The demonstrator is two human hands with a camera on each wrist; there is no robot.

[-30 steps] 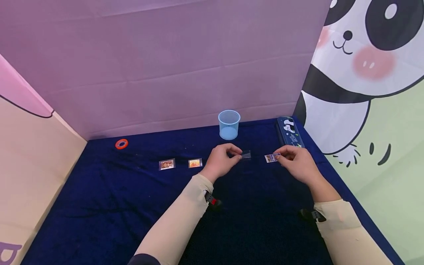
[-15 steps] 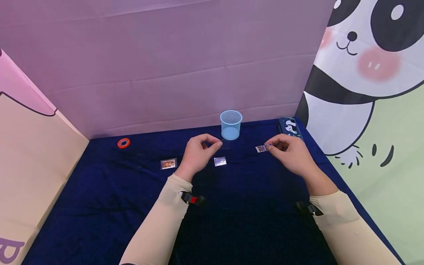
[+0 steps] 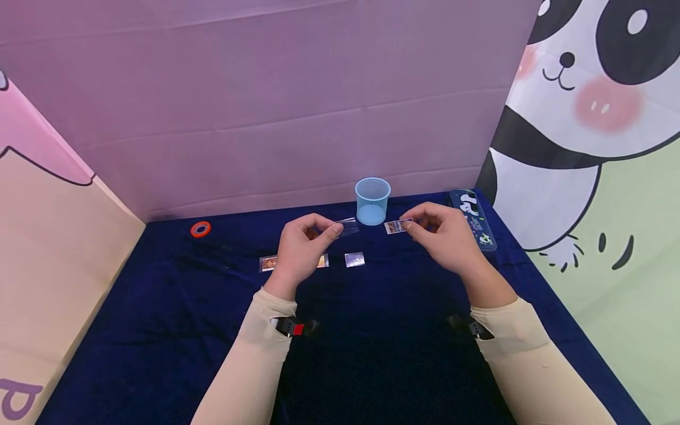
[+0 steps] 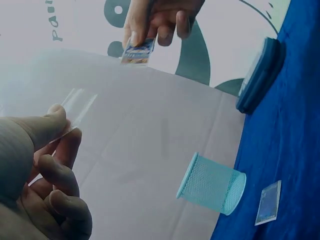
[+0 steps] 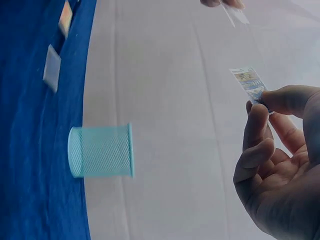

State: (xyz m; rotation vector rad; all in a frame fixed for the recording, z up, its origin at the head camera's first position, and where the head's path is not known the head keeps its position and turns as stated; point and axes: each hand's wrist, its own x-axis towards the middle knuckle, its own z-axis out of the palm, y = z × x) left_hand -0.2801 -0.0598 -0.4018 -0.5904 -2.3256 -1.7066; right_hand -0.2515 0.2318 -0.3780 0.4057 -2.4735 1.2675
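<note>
Between thumb and forefinger my left hand pinches a small clear plastic sleeve, raised above the table. My right hand pinches a small printed card by one end, also off the table. In the head view the card and the sleeve face each other with a gap between them. Below lies a silvery card on the cloth. Two sleeved cards lie farther left: one orange card is partly covered by my left hand, and a yellow card shows only its edge beside it.
A light blue mesh cup stands at the back of the dark blue tablecloth. Right of it lies a panda pencil case, partly behind my right hand. An orange tape roll rests at back left. Fabric walls border the table.
My left hand has drawn left and up with the clear sleeve, uncovering the silvery card. My right hand has brought the printed card leftward and up, closer to the sleeve.
</note>
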